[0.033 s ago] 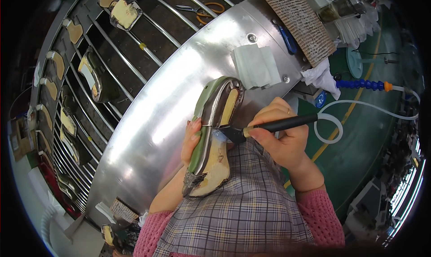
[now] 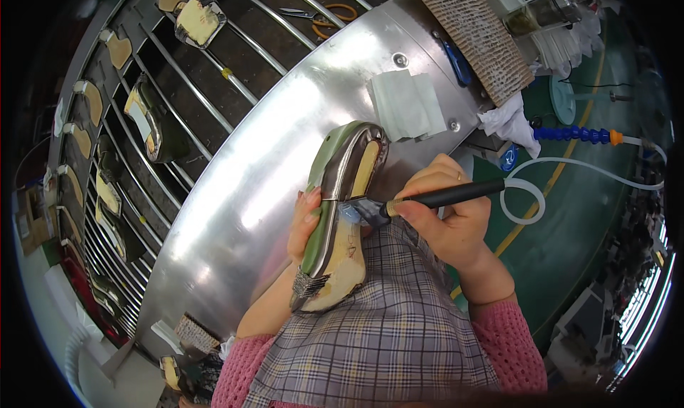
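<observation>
A half-made shoe [image 2: 333,187] on a green last is tilted sole-side up against my checked apron. My left hand [image 2: 305,223] is wrapped round its green side, with part of the fingers hidden behind it. My right hand [image 2: 449,212] grips a black-handled brush [image 2: 456,194] with a thin white hose at its back end. The brush's dark flat head touches the middle of the shoe's pale insole, beside the folded upper edge. A bluish patch shows at the brush tip. Dark ragged upper material is gathered at the shoe's lower end.
A curved metal bench [image 2: 235,201] lies ahead, with pale cloth pieces [image 2: 406,105] on it. Beyond run metal rails bearing several shoes and insoles, plus orange-handled scissors [image 2: 329,20]. At right are a corrugated board [image 2: 477,41], a glass jar [image 2: 541,13] and the white hose [image 2: 605,167].
</observation>
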The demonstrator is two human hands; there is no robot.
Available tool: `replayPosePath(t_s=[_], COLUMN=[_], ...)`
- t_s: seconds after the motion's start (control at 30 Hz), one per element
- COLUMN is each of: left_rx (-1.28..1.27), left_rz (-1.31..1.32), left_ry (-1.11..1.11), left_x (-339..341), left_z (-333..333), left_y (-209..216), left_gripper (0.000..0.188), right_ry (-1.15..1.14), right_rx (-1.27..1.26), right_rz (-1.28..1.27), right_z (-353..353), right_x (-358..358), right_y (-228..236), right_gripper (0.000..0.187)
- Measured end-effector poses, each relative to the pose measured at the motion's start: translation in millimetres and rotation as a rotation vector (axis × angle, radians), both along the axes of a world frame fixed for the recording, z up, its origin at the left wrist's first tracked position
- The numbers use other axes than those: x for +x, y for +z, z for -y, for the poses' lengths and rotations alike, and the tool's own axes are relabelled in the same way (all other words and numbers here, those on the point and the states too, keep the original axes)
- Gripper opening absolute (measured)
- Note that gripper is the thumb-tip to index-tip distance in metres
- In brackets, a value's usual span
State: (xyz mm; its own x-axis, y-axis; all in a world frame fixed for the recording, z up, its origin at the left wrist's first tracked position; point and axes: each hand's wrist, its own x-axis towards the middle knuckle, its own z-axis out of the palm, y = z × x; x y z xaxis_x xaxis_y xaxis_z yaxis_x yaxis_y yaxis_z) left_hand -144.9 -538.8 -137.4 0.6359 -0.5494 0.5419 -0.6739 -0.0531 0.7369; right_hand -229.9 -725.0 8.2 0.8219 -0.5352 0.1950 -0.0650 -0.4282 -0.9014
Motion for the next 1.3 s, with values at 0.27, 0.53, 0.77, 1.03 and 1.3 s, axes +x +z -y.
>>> replayPosePath(t_s=[0.27,0.53,0.77,1.03,1.3], left_rx=[-0.106,0.381,-0.116,-0.178,-0.161], left_rz=[0.153,0.127,0.046,-0.04,-0.054], left_ry=[0.002,-0.111,-0.074,-0.097,-0.104], left_x=[8.0,9.0,6.0,5.5,5.6], left_z=[11.2,-2.6,17.8,21.2,26.4], left_y=[1.6,14.9,16.7,21.5,25.3], left_gripper=[0.08,0.078,0.075,0.082,0.08], right_ry=[-0.042,-0.044,0.012,0.098,0.123], right_rx=[-0.342,-0.141,0.087,0.089,-0.371], right_rz=[-0.025,0.072,0.079,0.058,0.103], right_z=[-9.8,-4.1,-3.9,-15.3,-39.7], right_x=[-7.1,-7.6,-11.5,-24.6,-36.5], right_y=[11.5,-10.7,-14.7,0.2,20.0], right_gripper=[0.022,0.019,0.015,0.019,0.031])
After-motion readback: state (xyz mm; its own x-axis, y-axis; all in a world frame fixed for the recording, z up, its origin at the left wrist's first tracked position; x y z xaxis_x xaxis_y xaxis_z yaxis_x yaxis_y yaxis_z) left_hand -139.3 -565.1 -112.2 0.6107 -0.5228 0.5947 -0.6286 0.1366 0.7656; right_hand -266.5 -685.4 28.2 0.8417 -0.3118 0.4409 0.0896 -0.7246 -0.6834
